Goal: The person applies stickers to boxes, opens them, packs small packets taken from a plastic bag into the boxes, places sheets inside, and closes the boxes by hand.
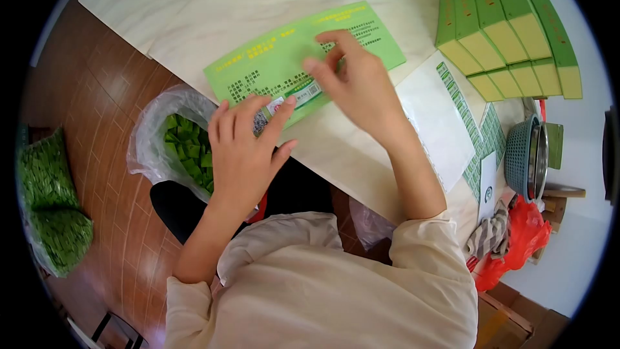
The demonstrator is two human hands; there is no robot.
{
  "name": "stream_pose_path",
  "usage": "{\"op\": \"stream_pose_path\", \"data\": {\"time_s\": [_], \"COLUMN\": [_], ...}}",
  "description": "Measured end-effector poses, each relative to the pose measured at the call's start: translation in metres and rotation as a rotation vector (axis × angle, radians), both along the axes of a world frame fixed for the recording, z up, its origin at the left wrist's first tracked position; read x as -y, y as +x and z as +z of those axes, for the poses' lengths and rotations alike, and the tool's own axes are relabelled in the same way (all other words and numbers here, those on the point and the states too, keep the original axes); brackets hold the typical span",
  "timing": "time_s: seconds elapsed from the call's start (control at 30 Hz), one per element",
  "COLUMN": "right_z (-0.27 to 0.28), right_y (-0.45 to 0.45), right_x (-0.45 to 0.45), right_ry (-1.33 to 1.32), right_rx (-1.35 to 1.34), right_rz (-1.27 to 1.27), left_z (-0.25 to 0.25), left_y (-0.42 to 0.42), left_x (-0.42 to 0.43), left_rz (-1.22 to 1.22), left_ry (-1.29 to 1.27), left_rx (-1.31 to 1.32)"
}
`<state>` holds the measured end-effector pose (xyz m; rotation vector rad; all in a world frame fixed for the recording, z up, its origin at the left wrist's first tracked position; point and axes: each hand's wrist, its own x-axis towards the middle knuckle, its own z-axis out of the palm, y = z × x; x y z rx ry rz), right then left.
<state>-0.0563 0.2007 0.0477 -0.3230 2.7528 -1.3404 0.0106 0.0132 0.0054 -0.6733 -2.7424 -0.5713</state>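
A long green printed box (258,58) lies at the table's near edge, covered in yellow and dark text. On its near side sits a green-and-white label (303,94) with a small code square. My left hand (242,145) rests with fingers spread at the box's near left edge, its index fingertip by the label's left end. Over the right part of the box is my right hand (361,87), thumb and index finger curved and apart with nothing visible between them. Whether the right fingertips touch the box I cannot tell.
Green boxes (497,19) are stacked at the right. Sheets of green labels (458,100) and white paper (436,123) lie beside them. A plastic bag (145,136) of small green packets hangs open below the table's left edge. A blue basket (520,155) stands far right.
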Motion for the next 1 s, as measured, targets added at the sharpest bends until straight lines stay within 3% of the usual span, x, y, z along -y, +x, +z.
{"op": "stream_pose_path", "data": {"time_s": [0.07, 0.1, 0.3, 0.37, 0.43, 0.5, 0.57, 0.63, 0.67, 0.7, 0.83, 1.0], "right_z": [-0.009, -0.012, -0.004, -0.004, -0.008, -0.017, -0.022, -0.018, -0.016, -0.022, -0.032, -0.033], "right_y": [-0.013, -0.019, -0.021, -0.013, -0.005, 0.009, 0.034, 0.063, 0.072, 0.077, 0.053, 0.007], "right_x": [-0.012, -0.018, -0.029, -0.033, -0.033, -0.025, -0.004, 0.039, 0.059, 0.072, 0.073, 0.022], "right_ry": [0.056, 0.057, -0.276, -0.515, -0.495, -0.205, 0.134, 0.241, 0.347, 0.356, 0.525, 0.629], "right_rx": [-0.188, -0.194, 0.066, 0.142, 0.099, -0.226, -0.535, -0.542, -0.545, -0.508, -0.495, -0.488], "right_rz": [-0.237, -0.231, -0.253, -0.34, -0.359, -0.41, -0.241, -0.059, 0.009, 0.022, 0.013, -0.023], "left_z": [0.006, 0.01, -0.001, -0.006, -0.018, -0.009, -0.028, -0.036, -0.047, -0.053, -0.057, -0.077], "left_y": [0.001, 0.002, -0.018, -0.021, -0.008, 0.01, 0.024, 0.024, 0.029, 0.034, 0.043, 0.063], "left_x": [-0.01, -0.017, -0.069, -0.081, -0.08, -0.061, -0.046, -0.028, -0.022, -0.015, 0.01, 0.028], "left_rz": [-0.005, -0.006, -0.095, -0.164, -0.507, -0.832, -0.799, -0.788, -0.628, -0.468, -0.412, -0.213], "left_ry": [-0.063, -0.123, -0.431, -0.44, -0.026, 0.147, 0.376, 0.373, 0.516, 0.656, 0.588, 0.814], "left_rx": [0.016, 0.039, -0.144, -0.269, 0.097, 0.575, 0.338, 0.405, 0.344, 0.282, 0.371, 0.536]}}
